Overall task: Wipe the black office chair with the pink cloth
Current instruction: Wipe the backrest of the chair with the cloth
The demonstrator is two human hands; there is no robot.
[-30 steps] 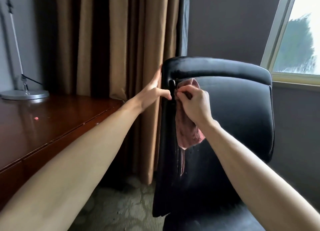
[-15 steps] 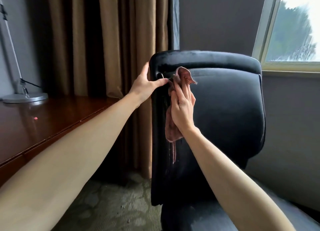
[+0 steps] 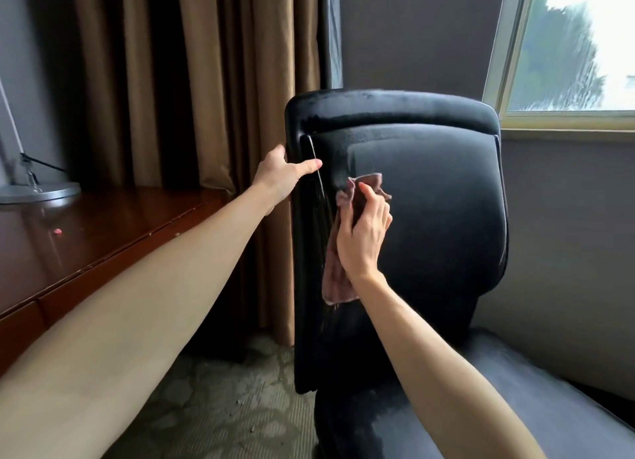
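Roughly, the chair (image 3: 439,225) looks only partly wiped. Its backrest faces the person, darker and glossier along the left edge and at the top left corner. The broad middle and right of it carry a dull grey film, which I judge is not yet wiped. The seat (image 3: 536,410) below looks equally hazy, apart from a darker patch at its near left.

The cloth (image 3: 333,276) lies against the upper left of the backrest, with its lower end hanging loose. The right hand (image 3: 364,238) presses it flat there with fairly straight fingers. The left hand (image 3: 280,175) grips the backrest's left edge, thumb across the front.

The chair's rear, base and any armrests are out of sight, and the seat runs off the bottom of the view. The left hand's fingers are hidden behind the edge, as is the cloth under the right palm.
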